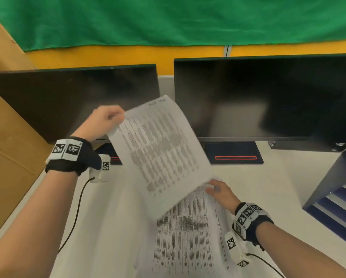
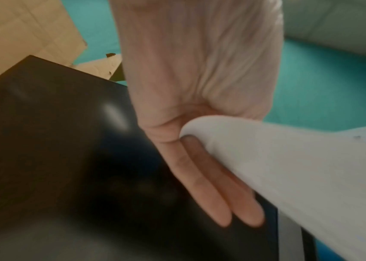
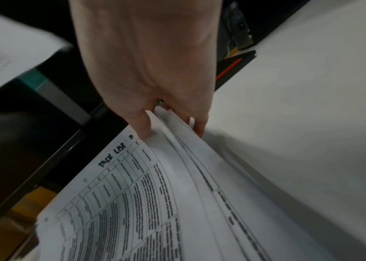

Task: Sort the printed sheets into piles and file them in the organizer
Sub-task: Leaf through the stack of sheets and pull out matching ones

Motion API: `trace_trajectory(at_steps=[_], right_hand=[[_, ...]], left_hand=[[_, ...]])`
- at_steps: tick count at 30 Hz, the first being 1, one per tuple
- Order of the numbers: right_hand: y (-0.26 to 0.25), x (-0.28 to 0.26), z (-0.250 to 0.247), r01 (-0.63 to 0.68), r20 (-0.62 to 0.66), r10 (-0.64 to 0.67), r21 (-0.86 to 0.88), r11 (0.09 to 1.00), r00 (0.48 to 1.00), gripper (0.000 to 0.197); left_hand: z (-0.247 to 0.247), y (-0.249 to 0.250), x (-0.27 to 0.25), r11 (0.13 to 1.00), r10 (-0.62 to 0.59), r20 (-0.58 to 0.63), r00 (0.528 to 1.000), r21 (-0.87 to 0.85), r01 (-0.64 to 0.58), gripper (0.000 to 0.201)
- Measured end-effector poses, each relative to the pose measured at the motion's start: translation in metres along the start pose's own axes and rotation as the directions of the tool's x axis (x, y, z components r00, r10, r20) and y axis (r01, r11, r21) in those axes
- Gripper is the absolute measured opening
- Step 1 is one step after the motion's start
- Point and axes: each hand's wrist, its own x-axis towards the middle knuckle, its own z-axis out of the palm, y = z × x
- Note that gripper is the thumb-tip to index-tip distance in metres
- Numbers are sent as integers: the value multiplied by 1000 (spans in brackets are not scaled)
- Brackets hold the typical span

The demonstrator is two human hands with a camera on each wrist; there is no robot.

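Note:
A single printed sheet hangs tilted in the air over the desk. My left hand pinches its upper left edge. In the left wrist view the sheet curls between thumb and fingers of that hand. A stack of printed sheets lies on the white desk in front of me. My right hand grips its far right corner, partly under the raised sheet. In the right wrist view the right hand has its thumb on the stack and its fingers below. The dark organizer stands at the right edge.
Two dark monitors stand across the back of the desk, on stands with red stripes. Cardboard leans at the left. A green cloth hangs behind. Black cables run from both wrists.

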Motion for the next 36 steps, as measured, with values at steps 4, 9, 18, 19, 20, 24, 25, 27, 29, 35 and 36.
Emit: trace_trajectory(at_steps=[4, 9, 18, 19, 20, 24, 25, 27, 29, 35, 36], right_hand=[[-8, -4, -6, -82, 16, 81, 183, 980, 997, 24], [-5, -2, -6, -168, 16, 173, 329, 929, 985, 45], [-24, -17, -17, -126, 134, 96, 244, 962, 986, 48], [-22, -18, -17, -57, 126, 38, 153, 987, 991, 43], [-19, -18, -16, 14, 107, -15, 12, 1000, 994, 33], [-13, -23, -9, 229, 55, -226, -409, 883, 973, 11], [-12, -26, -6, 283, 77, -281, -472, 835, 957, 14], [-9, -30, -1, 377, 126, -377, -573, 727, 918, 17], [-5, -35, 3, 425, 154, -425, -605, 673, 892, 18], [1, -42, 8, 436, 127, -478, -652, 620, 869, 15], [0, -42, 8, 432, 119, -474, -640, 635, 873, 16]], left_hand=[[64, -14, -14, 994, -12, 286, 958, 112, -21, 18], [172, -19, -40, 990, 0, 381, 925, 128, -53, 21], [241, -8, -60, 986, -54, 307, 950, 166, 2, 14], [241, -7, -59, 986, -65, 311, 948, 163, 14, 13], [240, -6, -58, 987, -69, 308, 949, 159, 20, 12], [239, 1, -47, 985, 2, 142, 990, 172, -27, 25], [239, 2, -42, 983, 11, 98, 995, 182, -29, 24], [240, 2, -34, 981, 1, 100, 995, 191, -21, 18], [241, 1, -28, 972, 1, 199, 980, 230, -48, 21], [245, 3, -23, 903, 3, 409, 912, 391, -178, 18], [245, 3, -24, 885, 33, 398, 917, 414, -212, 15]])
